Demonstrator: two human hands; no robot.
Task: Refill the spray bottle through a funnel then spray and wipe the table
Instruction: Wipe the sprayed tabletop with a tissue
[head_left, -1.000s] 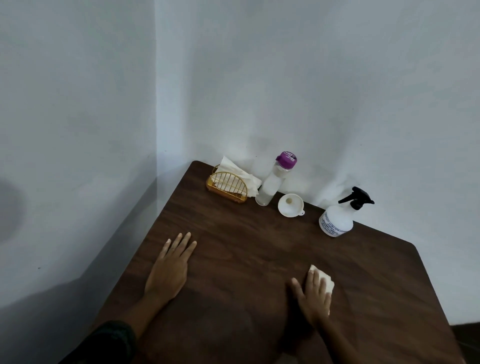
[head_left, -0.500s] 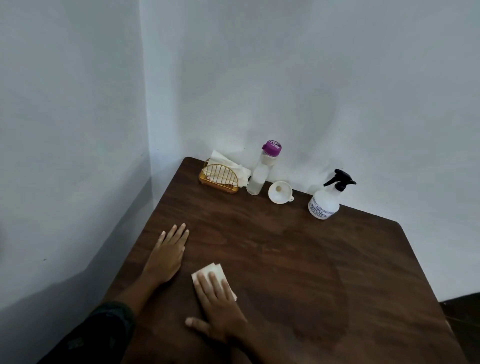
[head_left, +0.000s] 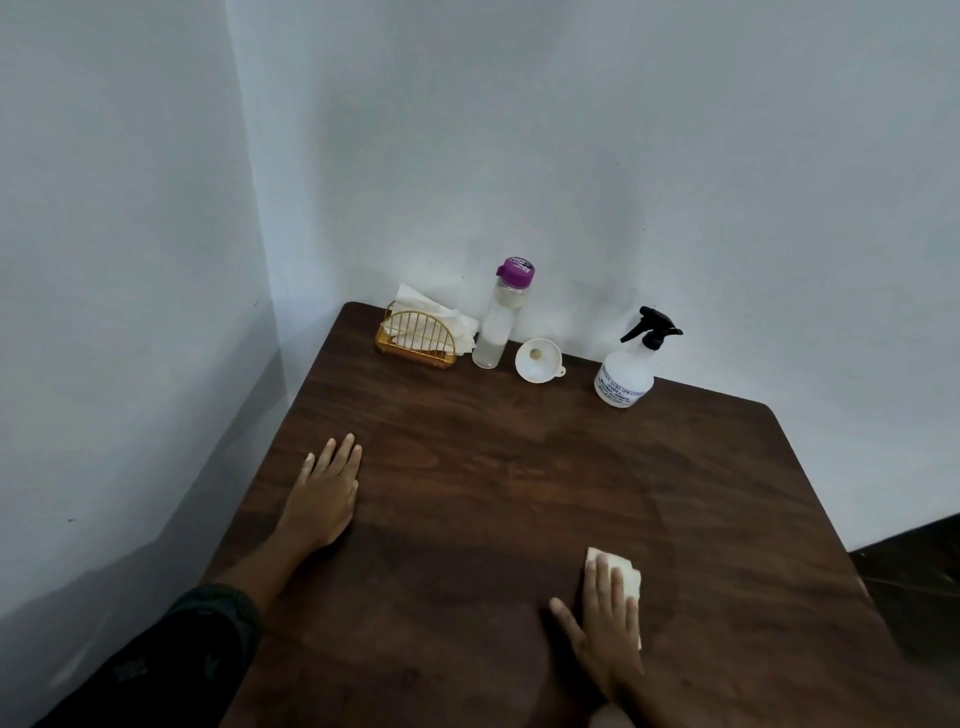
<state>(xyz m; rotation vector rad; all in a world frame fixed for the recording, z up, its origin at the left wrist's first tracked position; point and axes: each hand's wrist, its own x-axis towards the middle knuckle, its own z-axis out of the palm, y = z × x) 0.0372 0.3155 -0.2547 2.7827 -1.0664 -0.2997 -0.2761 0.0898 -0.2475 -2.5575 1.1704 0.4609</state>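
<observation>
Spray bottle (head_left: 623, 376) parked upright at table (head_left: 493, 467) back edge near funnel (head_left: 539, 360), clear of wiping. Right hand (head_left: 608, 629), fingers flat, presses folded tissue (head_left: 626, 569) onto near side; left hand (head_left: 324, 493) flat, released, holding nothing, bracing, I reckon.

A dark brown wood-grain table (head_left: 519, 467) with rounded corners stands in a room corner, its far edge against a plain pale bluish-white back wall (head_left: 649, 130), its left edge near a matching left wall (head_left: 104, 234). Dark floor (head_left: 914, 587) shows past its right edge. Light is dim.
</observation>
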